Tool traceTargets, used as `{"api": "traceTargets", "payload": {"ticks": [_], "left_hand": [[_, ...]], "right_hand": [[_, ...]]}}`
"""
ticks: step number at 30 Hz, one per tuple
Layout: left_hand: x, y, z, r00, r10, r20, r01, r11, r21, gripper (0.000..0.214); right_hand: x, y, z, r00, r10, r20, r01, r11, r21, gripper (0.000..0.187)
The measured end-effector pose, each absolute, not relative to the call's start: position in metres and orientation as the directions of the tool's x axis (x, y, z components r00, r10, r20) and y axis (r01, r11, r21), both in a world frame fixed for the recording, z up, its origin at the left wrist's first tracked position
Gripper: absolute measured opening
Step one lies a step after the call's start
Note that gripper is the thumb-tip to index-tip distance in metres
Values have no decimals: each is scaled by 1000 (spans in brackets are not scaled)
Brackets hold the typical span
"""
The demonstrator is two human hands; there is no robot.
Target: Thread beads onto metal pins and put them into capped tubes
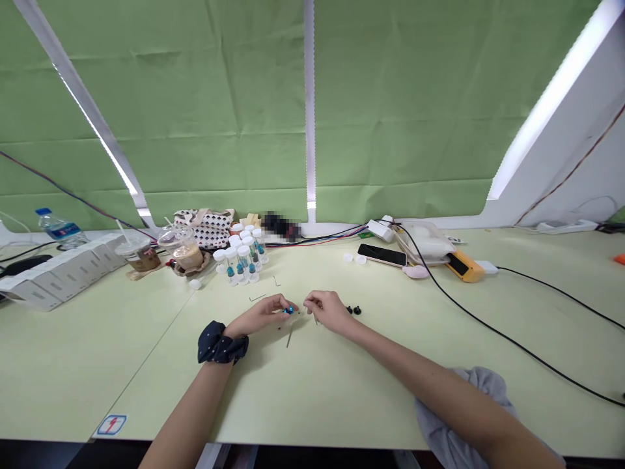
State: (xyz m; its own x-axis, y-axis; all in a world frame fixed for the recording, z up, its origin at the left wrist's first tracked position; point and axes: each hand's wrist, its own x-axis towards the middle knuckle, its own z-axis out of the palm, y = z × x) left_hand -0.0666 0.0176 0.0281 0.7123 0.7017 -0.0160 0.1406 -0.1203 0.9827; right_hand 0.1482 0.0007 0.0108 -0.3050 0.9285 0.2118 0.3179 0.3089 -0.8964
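Note:
My left hand [263,314], a dark dotted scrunchie [222,343] at its wrist, pinches a small shiny blue metal part [288,310] just above the table. A short gap to the right, my right hand [328,309] has thumb and forefinger pressed together; what they hold is too small to make out. A thin metal piece shows partly under that hand. Below the hands lies a thin straight metal rod [290,337]. Two L-shaped hex keys [277,281] lie beyond my left hand. Small black round parts [357,310] sit beside my right hand.
Several clear vials with white caps [243,254] stand behind the hands, beside iced drinks [186,255]. White boxes [73,267] line the left. A phone [382,255], a yellow device [465,266] and a black cable [469,312] are on the right.

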Motion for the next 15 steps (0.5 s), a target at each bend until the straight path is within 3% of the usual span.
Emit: {"api": "traceTargets", "payload": {"ticks": [4,8,15], "left_hand": [[-67,20,26,591,806,17,209,-174,962,25],[-65,21,22,551,834,31,254,-204,945,29],[-56,17,16,545,838,27,278,-211,937,26]], "right_hand": [[148,6,14,-254,952,169,65,191,-979,27],[146,6,18,-244,946,214,-188,170,-967,32],[143,-2,26,-256,921,295,-301,214,-929,31]]}}
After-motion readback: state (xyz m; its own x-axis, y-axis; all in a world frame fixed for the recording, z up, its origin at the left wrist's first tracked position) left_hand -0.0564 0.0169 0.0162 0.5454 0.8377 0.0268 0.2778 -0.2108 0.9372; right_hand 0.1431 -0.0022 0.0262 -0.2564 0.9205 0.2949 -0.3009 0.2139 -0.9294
